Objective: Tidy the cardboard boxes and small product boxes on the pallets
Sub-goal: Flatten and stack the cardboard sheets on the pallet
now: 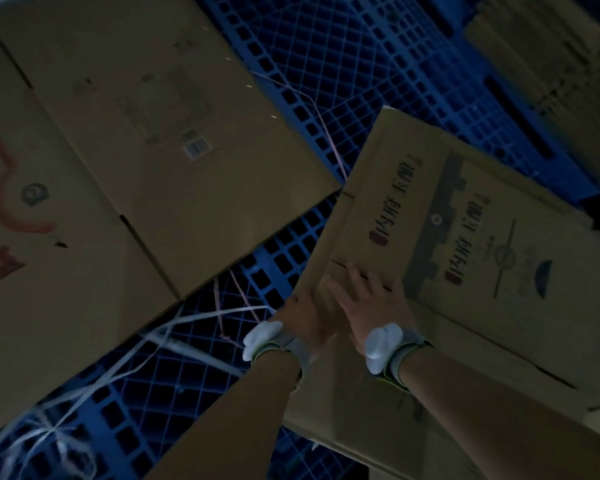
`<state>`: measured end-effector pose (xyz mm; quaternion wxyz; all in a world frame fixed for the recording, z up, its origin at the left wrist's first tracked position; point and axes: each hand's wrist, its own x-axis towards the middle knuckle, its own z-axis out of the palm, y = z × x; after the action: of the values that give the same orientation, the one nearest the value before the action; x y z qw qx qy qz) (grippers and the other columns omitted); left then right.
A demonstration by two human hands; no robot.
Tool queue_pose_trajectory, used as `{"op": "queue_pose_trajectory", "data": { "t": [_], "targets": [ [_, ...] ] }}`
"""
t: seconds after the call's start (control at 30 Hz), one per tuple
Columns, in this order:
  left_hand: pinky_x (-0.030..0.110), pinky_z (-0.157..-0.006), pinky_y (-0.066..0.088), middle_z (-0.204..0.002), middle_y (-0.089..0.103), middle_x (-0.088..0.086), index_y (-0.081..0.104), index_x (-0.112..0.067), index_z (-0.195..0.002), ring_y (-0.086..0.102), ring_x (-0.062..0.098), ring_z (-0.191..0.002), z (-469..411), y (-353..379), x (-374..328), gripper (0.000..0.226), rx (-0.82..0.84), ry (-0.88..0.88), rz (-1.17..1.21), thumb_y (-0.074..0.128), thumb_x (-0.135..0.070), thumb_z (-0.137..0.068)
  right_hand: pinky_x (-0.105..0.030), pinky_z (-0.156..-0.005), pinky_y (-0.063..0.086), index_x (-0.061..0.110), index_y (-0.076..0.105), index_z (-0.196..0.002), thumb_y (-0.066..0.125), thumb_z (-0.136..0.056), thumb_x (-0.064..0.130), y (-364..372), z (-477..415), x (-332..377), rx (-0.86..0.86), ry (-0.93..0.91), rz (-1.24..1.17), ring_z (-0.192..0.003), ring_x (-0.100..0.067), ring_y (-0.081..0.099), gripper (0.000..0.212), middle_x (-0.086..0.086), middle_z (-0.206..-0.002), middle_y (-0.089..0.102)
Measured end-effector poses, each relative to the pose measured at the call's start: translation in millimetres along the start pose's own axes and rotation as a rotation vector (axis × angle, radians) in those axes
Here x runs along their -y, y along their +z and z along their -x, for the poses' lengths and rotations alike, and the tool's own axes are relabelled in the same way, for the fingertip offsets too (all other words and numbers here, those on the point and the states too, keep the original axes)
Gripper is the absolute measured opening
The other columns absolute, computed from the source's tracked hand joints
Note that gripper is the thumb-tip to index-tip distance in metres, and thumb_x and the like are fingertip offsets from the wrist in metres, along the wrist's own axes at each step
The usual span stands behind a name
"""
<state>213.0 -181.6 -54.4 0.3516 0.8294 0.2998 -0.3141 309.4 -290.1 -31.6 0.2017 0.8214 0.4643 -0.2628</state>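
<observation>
A flattened cardboard box (440,216) with dark printed characters lies tilted at the right, over more flat cardboard (465,375). Both hands are on its near left edge. My left hand (302,313) grips that edge from the side, fingers curled under it. My right hand (364,299) lies on top of the same edge with fingers spread over the cardboard. Each wrist wears a band with a white device. A large flattened cardboard box (146,133) with a barcode label covers the left and top of the view.
Blue plastic grid pallets (361,64) lie under everything. Loose white plastic strapping (136,348) trails over the pallet at the lower left, and a thin pink string (326,133) runs between the boxes. Another cardboard stack (541,57) sits at the top right. The scene is dim.
</observation>
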Motion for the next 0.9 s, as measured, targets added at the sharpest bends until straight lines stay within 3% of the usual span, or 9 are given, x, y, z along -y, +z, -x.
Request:
{"op": "queue_pose_trajectory", "data": {
  "t": [0.07,0.2,0.33,0.43,0.47,0.53,0.63,0.73,0.9],
  "targets": [
    [0.034,-0.082,0.048,-0.14,0.045,0.011,0.022,-0.014,-0.148,0.056,0.028,-0.111,-3.5,-0.7,-4.4,0.073,-0.004,-0.032,0.061,0.05,-0.054,-0.093,-0.068,-0.106,0.015,0.039,-0.017,-0.149,0.047,-0.093,0.046,0.9,0.8,-0.1,-0.063,0.027,0.007,-0.143,-0.038,0.01,0.084,-0.01,-0.161,-0.011],
    [0.033,-0.075,0.045,-0.114,0.06,0.008,0.046,-0.009,-0.13,0.05,0.017,-0.085,-2.6,-12.5,-15.8,0.039,-0.072,-0.051,0.359,0.044,-0.033,-0.1,-0.072,-0.103,0.017,0.038,-0.026,-0.145,0.05,-0.092,0.044,0.7,-6.0,0.7,-0.107,0.071,-0.017,-0.141,-0.041,0.015,0.093,-0.012,-0.161,-0.011],
    [0.034,-0.083,0.049,-0.122,0.059,0.006,0.045,-0.012,-0.131,0.059,0.023,-0.1,3.1,-38.4,-25.1,0.037,-0.135,-0.031,0.504,0.041,-0.033,-0.1,-0.072,-0.098,0.027,0.034,-0.027,-0.144,0.053,-0.089,0.043,-17.4,-18.7,4.3,-0.159,0.112,-0.013,-0.136,-0.04,0.027,0.097,-0.013,-0.161,-0.003],
    [0.042,-0.081,0.051,-0.101,0.063,0.009,0.05,-0.012,-0.11,0.061,0.024,-0.088,4.4,-67.8,-8.2,0.025,-0.277,-0.03,0.474,0.044,-0.032,-0.097,-0.075,-0.093,0.031,0.032,-0.009,-0.15,0.056,-0.082,0.042,-48.6,-30.2,16.5,-0.239,0.077,0.017,-0.128,-0.041,0.039,0.095,-0.015,-0.16,0.014],
    [0.04,-0.079,0.05,-0.103,0.064,0.009,0.049,-0.014,-0.113,0.061,0.024,-0.088,6.1,-78.2,5.1,0.029,-0.315,-0.06,0.46,0.045,-0.037,-0.097,-0.076,-0.093,0.03,0.031,-0.004,-0.152,0.056,-0.08,0.04,-59.6,-34.9,23.9,-0.254,0.06,0.038,-0.127,-0.042,0.041,0.094,-0.015,-0.159,0.017],
    [0.03,-0.079,0.042,-0.123,0.06,0.008,0.045,-0.018,-0.131,0.059,0.027,-0.104,11.6,-98.0,36.0,0.046,-0.381,-0.169,0.49,0.043,-0.048,-0.097,-0.076,-0.096,0.024,0.029,-0.003,-0.153,0.062,-0.077,0.04,-78.1,-44.7,40.6,-0.244,0.017,0.076,-0.129,-0.043,0.038,0.1,-0.015,-0.16,0.014],
    [0.033,-0.091,0.04,-0.142,0.049,0.008,0.033,-0.021,-0.146,0.048,0.031,-0.126,27.2,-129.9,102.1,0.062,-0.528,-0.348,0.678,0.044,-0.054,-0.095,-0.072,-0.1,0.021,0.035,-0.011,-0.15,0.058,-0.08,0.049,-102.4,-64.5,84.2,-0.244,-0.083,0.072,-0.138,-0.043,0.022,0.1,-0.011,-0.161,-0.006],
    [0.042,-0.1,0.039,-0.144,0.046,0.012,0.028,-0.02,-0.149,0.045,0.036,-0.129,50.1,-154.8,176.6,0.065,-0.657,-0.507,0.839,0.044,-0.052,-0.095,-0.07,-0.104,0.017,0.043,-0.019,-0.145,0.051,-0.085,0.054,-112.6,-82.1,137.0,-0.179,-0.17,0.051,-0.142,-0.042,0.008,0.093,-0.005,-0.159,-0.02],
    [0.046,-0.099,0.04,-0.143,0.046,0.016,0.028,-0.016,-0.15,0.045,0.04,-0.127,106.8,-148.4,292.7,0.065,-0.793,-0.791,0.955,0.044,-0.049,-0.097,-0.071,-0.105,0.016,0.049,-0.024,-0.141,0.038,-0.084,0.066,-96.4,-92.1,206.2,-0.099,-0.316,0.075,-0.145,-0.041,-0.001,0.086,-0.002,-0.161,-0.018]
  ]
}}
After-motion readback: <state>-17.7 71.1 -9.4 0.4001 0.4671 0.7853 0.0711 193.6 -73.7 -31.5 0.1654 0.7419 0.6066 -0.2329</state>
